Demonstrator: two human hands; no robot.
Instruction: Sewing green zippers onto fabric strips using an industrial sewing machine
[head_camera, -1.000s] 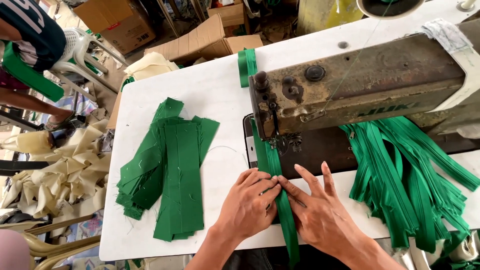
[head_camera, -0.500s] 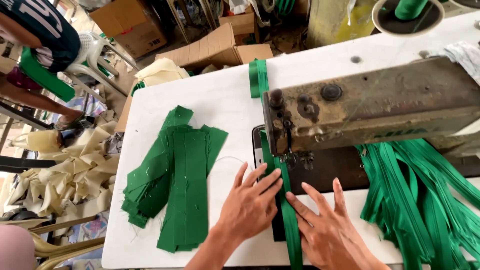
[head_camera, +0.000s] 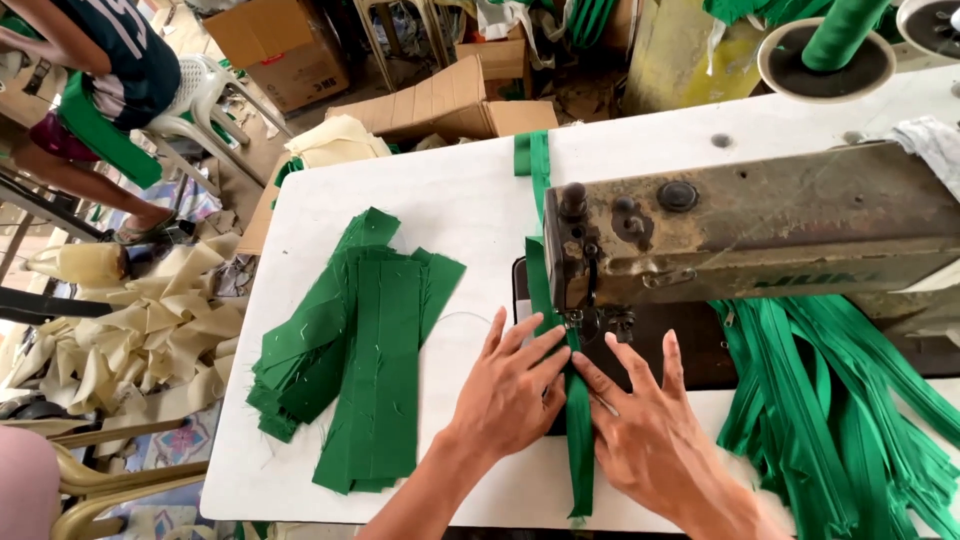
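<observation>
**On the white table: hands flat on the green strip**

At the needle end of the worn sewing machine (head_camera: 760, 235), your left hand (head_camera: 508, 392) and right hand (head_camera: 650, 432) lay flat with fingers spread, pressing either side of a long green strip (head_camera: 579, 440). That strip ran under the machine head and off the front edge of the white table (head_camera: 440, 195). A stack of green fabric pieces (head_camera: 355, 350) sat to your left; green zippers (head_camera: 840, 400) hung to your right. Beyond the table stood cardboard boxes (head_camera: 440, 100), cream fabric scraps (head_camera: 150, 330) littered the floor, and another person (head_camera: 100, 70) sat on a plastic chair (head_camera: 195, 105).
</observation>
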